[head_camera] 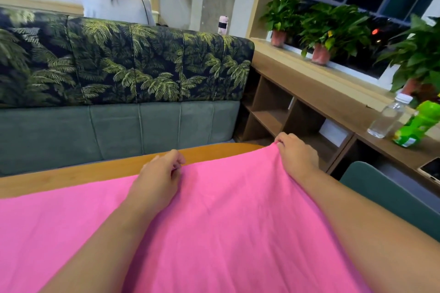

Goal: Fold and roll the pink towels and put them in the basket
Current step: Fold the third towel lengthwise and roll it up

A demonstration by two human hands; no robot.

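Your towel [214, 221] runs out of view at the left and at the bottom, so you cannot see its full shape or its near edge. It covers most of the table [71, 173], and only a wooden strip shows along the far side. Both your forearms lie over the cloth and hide part of it.

Your right hand [295, 154] has its fingers curled tight round the towel's far right corner. The corner is bunched in the grip and raised a little off the table, and the fingertips are tucked out of sight. Your left hand [159, 173] sits further left on the same far edge, with thumb and curled fingers pinching the hem. The cloth hides part of those fingertips, so how deep that hold goes is hard to tell. Between the two hands the far edge stretches in a rising line towards the right hand.

No writing can be read anywhere. The green bottle [414, 123] on the shelf [333, 102] carries a label, but it is too blurred to make out. The clear bottle [388, 116] just beside it shows none. A phone [431, 169] further along is cut off by the right edge.
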